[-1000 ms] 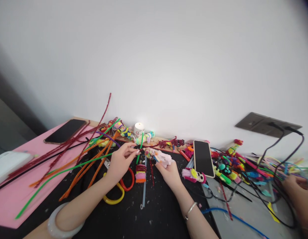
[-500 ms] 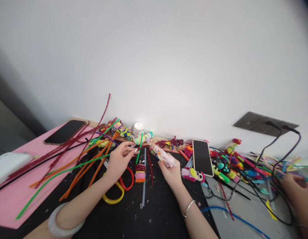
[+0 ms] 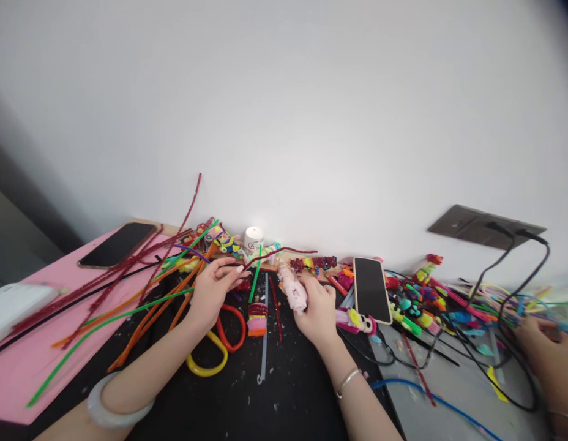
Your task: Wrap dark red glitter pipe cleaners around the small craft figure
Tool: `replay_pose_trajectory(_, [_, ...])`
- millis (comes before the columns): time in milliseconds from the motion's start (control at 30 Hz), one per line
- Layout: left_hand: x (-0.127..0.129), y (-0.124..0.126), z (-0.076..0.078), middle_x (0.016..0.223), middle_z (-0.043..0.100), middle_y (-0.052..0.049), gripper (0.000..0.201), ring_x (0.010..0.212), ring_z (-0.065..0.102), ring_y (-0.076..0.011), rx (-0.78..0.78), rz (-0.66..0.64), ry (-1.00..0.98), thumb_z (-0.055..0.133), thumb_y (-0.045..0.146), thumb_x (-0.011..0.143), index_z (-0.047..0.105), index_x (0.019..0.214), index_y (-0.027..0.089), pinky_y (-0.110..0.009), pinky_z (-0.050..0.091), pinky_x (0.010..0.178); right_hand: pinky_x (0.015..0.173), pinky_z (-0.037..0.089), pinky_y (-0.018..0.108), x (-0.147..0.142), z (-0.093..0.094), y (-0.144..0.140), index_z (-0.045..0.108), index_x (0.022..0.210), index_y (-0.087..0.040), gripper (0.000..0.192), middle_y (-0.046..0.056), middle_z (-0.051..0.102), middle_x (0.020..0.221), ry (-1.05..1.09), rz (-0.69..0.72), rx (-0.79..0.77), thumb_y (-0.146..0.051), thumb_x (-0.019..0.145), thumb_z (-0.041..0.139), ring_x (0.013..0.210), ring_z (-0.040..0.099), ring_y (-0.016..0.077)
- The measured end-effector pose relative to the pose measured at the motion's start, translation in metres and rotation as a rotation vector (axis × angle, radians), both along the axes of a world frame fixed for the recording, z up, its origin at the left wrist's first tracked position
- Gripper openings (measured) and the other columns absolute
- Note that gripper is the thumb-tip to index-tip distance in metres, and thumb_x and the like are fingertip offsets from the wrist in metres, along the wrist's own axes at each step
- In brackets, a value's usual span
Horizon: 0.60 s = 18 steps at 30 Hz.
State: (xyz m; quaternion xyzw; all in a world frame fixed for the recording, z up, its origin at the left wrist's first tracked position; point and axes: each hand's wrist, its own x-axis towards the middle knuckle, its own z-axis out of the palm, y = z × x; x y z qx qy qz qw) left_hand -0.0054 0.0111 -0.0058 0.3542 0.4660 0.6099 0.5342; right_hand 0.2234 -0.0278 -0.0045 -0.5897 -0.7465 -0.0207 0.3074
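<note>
Red pipe cleaner (image 3: 278, 250) at centre, above far side of black table (image 3: 284, 398); left hand (image 3: 216, 288) pinches its left end. Right hand (image 3: 317, 309), just right, wraps pink glue gun (image 3: 292, 291). Pipe cleaner likely light, bendy, grippy; pinch near an end. Gun probably stiff; keep off tip. Count: one gun, one scissors (image 3: 208, 371), two phones (image 3: 372, 290); other pipe cleaners (image 3: 77, 293) too tangled.

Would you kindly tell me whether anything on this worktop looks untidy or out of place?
Nothing looks clearly damaged. Small pale scraps litter the black surface, which looks untidy, and one dark red stem sticks up in front of the wall, unlike those lying across the pink sheet.
</note>
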Motion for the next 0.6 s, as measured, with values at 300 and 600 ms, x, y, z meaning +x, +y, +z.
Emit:
replay_pose_trajectory(300, [-0.0030,0.0009,0.0035,0.075,0.075,0.000,0.042,0.083,0.078,-0.0219,0.015,0.038,-0.084,0.085,0.035,0.066,0.061,0.096,0.018,-0.028,0.061,0.072,0.090,0.028,0.046,-0.0066,-0.0016,0.0007,0.060,0.108,-0.019,0.047,0.012,0.071,0.105,-0.174,-0.196,-0.220,-0.002,0.066,0.053,0.101,0.055,0.0317])
replay_pose_trajectory(600, [0.0052,-0.0060,0.0035,0.071,0.073,0.002,0.042,0.076,0.079,-0.0230,0.016,-0.157,0.018,0.084,0.041,0.068,0.061,0.095,0.019,-0.028,0.061,0.066,0.089,0.036,0.042,-0.0053,-0.0023,-0.0030,0.061,0.101,-0.021,0.021,0.007,0.067,0.097,0.235,-0.012,-0.032,-0.022,0.084,0.050,0.097,0.056,0.0274])
